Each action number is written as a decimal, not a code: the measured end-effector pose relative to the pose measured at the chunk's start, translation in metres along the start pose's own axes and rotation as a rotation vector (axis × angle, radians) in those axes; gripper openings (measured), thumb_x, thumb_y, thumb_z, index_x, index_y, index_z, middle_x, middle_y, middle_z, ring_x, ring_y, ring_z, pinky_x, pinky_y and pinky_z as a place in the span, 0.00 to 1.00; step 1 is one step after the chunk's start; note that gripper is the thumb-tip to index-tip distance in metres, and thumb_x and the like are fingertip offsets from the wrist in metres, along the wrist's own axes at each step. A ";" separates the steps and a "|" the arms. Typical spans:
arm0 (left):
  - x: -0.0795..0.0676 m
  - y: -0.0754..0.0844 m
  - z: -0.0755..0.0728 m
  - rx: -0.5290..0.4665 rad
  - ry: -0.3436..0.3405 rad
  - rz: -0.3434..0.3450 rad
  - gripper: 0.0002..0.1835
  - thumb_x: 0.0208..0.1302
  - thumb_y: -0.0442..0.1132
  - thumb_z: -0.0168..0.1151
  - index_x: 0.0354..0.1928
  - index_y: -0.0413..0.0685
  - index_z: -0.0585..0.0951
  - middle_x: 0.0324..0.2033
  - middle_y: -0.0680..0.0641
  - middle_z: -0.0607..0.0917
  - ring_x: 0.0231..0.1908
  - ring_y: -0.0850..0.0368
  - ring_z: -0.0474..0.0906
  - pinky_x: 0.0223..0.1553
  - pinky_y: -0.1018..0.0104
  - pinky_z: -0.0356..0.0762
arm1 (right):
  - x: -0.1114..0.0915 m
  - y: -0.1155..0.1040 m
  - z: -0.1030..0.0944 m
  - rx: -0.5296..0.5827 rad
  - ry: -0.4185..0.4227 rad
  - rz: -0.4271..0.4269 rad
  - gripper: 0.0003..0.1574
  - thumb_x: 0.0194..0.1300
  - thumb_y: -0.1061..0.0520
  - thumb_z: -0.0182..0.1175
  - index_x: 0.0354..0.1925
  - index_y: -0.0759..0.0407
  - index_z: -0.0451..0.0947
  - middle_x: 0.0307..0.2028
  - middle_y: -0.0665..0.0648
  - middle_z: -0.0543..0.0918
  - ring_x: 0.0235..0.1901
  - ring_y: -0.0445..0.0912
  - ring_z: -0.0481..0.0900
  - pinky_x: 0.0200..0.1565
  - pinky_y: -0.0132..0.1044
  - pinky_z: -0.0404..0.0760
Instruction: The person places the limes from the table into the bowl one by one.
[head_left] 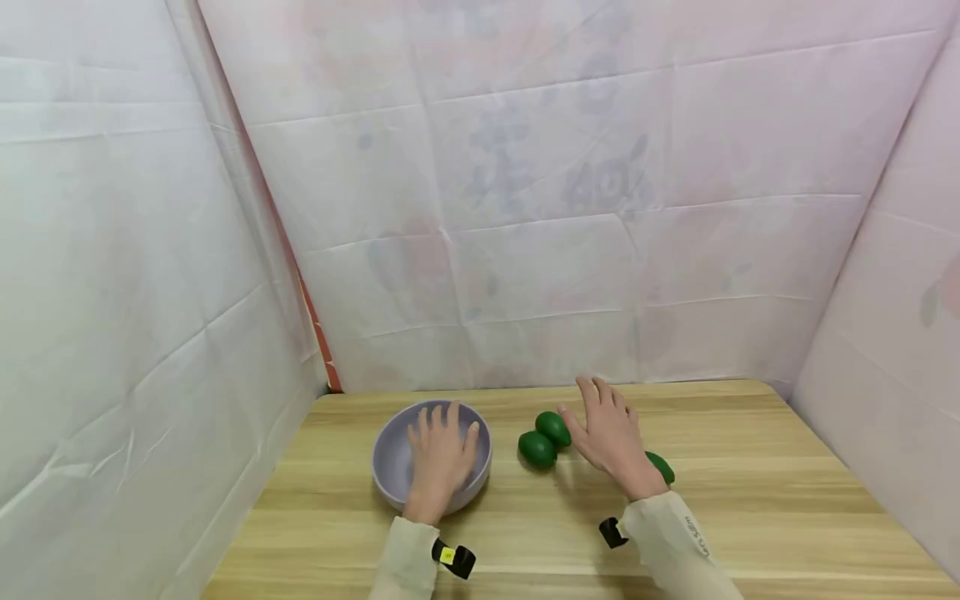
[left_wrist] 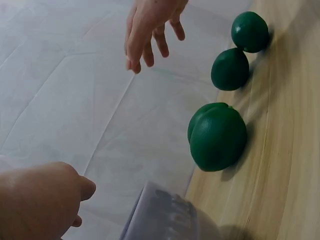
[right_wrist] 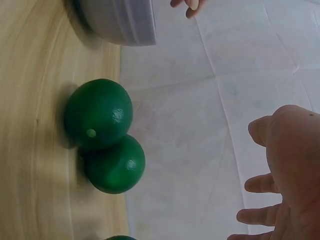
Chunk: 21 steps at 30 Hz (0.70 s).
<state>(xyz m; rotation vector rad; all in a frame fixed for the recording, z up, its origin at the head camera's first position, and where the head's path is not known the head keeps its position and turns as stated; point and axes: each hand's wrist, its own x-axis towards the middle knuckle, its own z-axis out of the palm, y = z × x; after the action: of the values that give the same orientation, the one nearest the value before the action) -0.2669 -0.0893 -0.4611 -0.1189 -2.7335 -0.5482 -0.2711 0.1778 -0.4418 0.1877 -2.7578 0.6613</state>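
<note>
My left hand (head_left: 439,458) is over the lavender bowl (head_left: 390,454), fingers spread and holding nothing. Between the hands, two glossy dark green limes (head_left: 537,450) lie side by side on the table, right of the bowl. Raised above the tabletop just to their right is my right hand (head_left: 611,437), its fingers extended and nothing in its grasp. Another green lime (head_left: 662,467) shows partly from behind the right wrist. In the right wrist view, one lime (right_wrist: 99,114) has a pale stem nub facing the camera. The left wrist view has several limes (left_wrist: 218,137) in a loose row.
A light wood-grain table (head_left: 502,550) carries everything. White printed fabric sheets (head_left: 525,275) stand behind it and on both sides. Black straps (head_left: 454,558) are on both wrists, over pale sleeves.
</note>
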 end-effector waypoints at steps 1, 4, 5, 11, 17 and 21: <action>0.001 -0.002 -0.001 0.002 -0.001 -0.001 0.29 0.76 0.55 0.51 0.70 0.45 0.71 0.64 0.33 0.77 0.69 0.28 0.65 0.67 0.25 0.61 | 0.000 0.000 -0.001 0.000 0.002 -0.003 0.44 0.78 0.35 0.46 0.77 0.61 0.56 0.75 0.73 0.59 0.72 0.74 0.58 0.64 0.78 0.61; 0.004 -0.009 -0.005 0.012 0.000 -0.004 0.29 0.76 0.55 0.51 0.70 0.44 0.71 0.63 0.32 0.77 0.68 0.29 0.67 0.66 0.25 0.62 | 0.002 -0.002 -0.005 0.000 0.018 -0.014 0.43 0.77 0.38 0.49 0.76 0.62 0.58 0.74 0.74 0.60 0.71 0.74 0.60 0.63 0.77 0.63; 0.005 -0.012 -0.007 0.016 -0.002 -0.005 0.30 0.75 0.55 0.51 0.70 0.44 0.71 0.63 0.32 0.77 0.68 0.29 0.67 0.66 0.25 0.62 | 0.003 -0.002 -0.005 -0.002 0.026 -0.018 0.42 0.77 0.39 0.50 0.76 0.62 0.58 0.74 0.74 0.61 0.70 0.74 0.61 0.62 0.77 0.64; 0.008 -0.029 -0.014 0.059 -0.012 -0.020 0.30 0.74 0.56 0.53 0.70 0.44 0.71 0.63 0.32 0.77 0.67 0.29 0.68 0.65 0.27 0.64 | 0.007 -0.003 -0.009 -0.014 0.043 -0.036 0.42 0.76 0.39 0.51 0.75 0.62 0.59 0.73 0.73 0.62 0.69 0.73 0.64 0.62 0.76 0.65; 0.009 -0.047 -0.021 0.078 -0.008 -0.042 0.30 0.74 0.54 0.55 0.69 0.44 0.71 0.63 0.32 0.78 0.65 0.29 0.70 0.64 0.27 0.66 | 0.013 -0.003 -0.012 -0.015 0.063 -0.068 0.41 0.76 0.40 0.53 0.74 0.62 0.61 0.72 0.73 0.63 0.69 0.72 0.64 0.62 0.75 0.66; 0.009 -0.058 -0.023 0.084 -0.016 -0.064 0.30 0.74 0.54 0.55 0.69 0.44 0.71 0.63 0.31 0.78 0.66 0.29 0.69 0.64 0.27 0.66 | 0.015 -0.006 -0.016 -0.026 0.068 -0.091 0.40 0.76 0.40 0.53 0.74 0.63 0.61 0.72 0.73 0.64 0.68 0.72 0.65 0.62 0.74 0.66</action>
<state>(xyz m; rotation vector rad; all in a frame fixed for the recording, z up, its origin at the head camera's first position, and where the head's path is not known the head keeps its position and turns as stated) -0.2765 -0.1515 -0.4583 -0.0157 -2.7793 -0.4507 -0.2800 0.1784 -0.4213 0.2786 -2.6739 0.5968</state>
